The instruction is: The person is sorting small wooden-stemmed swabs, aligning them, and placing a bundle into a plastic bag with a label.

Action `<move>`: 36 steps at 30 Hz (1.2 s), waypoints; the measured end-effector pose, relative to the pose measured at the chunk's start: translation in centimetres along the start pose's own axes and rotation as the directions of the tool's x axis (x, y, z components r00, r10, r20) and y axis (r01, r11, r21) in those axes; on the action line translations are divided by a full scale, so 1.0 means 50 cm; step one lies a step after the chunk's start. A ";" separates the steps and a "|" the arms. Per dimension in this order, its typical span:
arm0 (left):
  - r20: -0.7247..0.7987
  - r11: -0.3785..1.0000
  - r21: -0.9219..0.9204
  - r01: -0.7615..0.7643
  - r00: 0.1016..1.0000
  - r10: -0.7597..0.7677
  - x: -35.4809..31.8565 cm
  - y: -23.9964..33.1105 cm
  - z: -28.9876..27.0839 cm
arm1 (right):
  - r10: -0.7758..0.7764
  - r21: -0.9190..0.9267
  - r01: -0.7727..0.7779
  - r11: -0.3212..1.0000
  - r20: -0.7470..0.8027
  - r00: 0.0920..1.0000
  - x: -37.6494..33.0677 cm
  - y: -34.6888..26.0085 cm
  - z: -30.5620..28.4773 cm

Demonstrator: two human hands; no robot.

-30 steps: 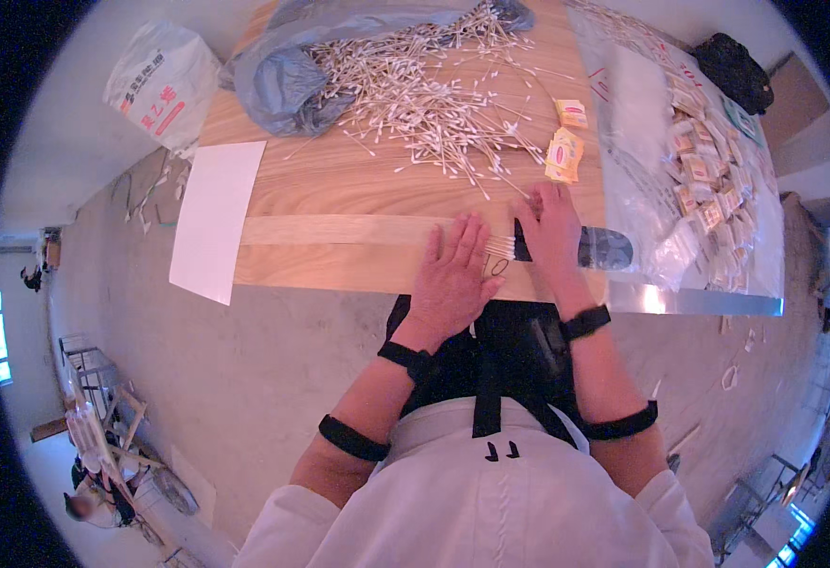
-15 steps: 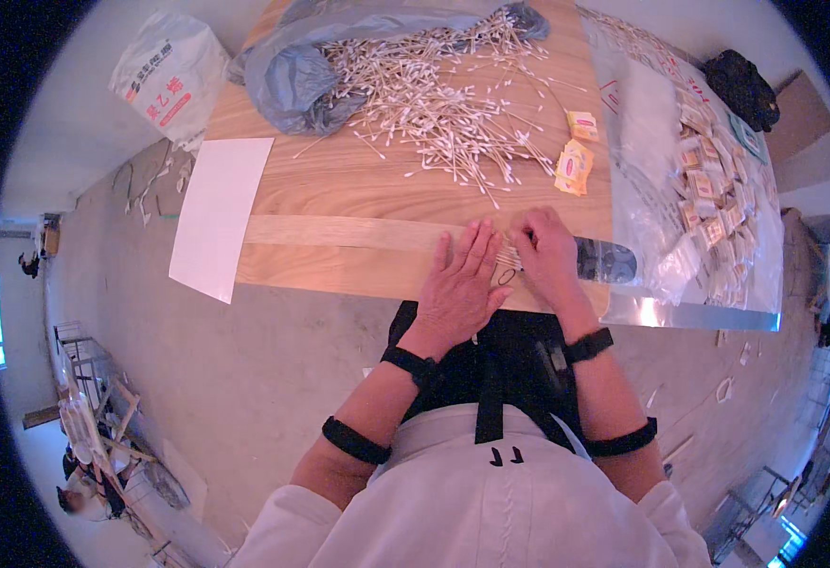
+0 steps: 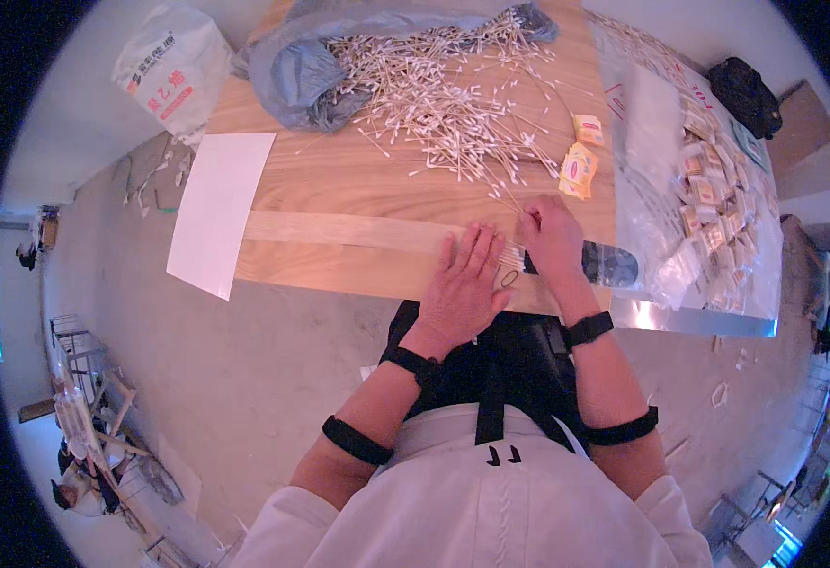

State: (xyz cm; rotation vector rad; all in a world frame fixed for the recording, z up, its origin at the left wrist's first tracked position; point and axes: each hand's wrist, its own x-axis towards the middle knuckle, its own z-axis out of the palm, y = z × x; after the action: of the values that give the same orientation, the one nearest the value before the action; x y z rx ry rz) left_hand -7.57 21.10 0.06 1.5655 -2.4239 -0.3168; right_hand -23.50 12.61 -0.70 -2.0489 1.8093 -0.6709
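Note:
My left hand (image 3: 460,284) lies flat near the table's front edge, fingers stretched out and together. Beside its fingertips is a small group of cotton swabs (image 3: 512,254), partly hidden by the hand, and a small dark loop (image 3: 509,278) sits just below them. My right hand (image 3: 557,235) is closed in a pinch at the near end of the big pile of cotton swabs (image 3: 443,123). Thin swab sticks (image 3: 506,196) run to its fingertips. Under the right wrist lies a dark flat strip with a rounded end (image 3: 612,264).
A grey plastic bag (image 3: 301,85) lies open behind the pile. At left are a white sheet (image 3: 221,208) and a white sack (image 3: 173,76). Small yellow cards (image 3: 578,168) lie right of the pile. Clear plastic with many small packets (image 3: 713,199) covers the right side.
My right hand has moved up and slightly right, from beside the small group of swabs to the pile's near edge. My left hand has stayed flat in nearly the same place.

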 end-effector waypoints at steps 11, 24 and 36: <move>-0.066 1.000 -0.008 -0.020 0.998 0.019 0.002 0.003 -0.005 | -0.181 -0.064 0.191 0.980 0.137 0.974 -0.025 0.004 -0.021; -0.039 0.999 -0.033 0.025 0.999 -0.027 0.007 0.008 -0.017 | -0.086 -0.007 0.086 0.996 0.009 0.996 0.074 -0.067 0.009; -0.059 0.999 -0.024 0.031 0.998 -0.033 0.003 0.007 -0.002 | 0.116 0.150 -0.140 0.979 0.159 0.980 0.067 -0.028 0.012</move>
State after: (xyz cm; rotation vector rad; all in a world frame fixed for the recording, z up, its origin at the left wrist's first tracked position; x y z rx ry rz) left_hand -7.89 21.07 0.29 1.5825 -2.3447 -0.2993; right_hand -21.73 9.48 -0.02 -1.8107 1.7260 -0.5889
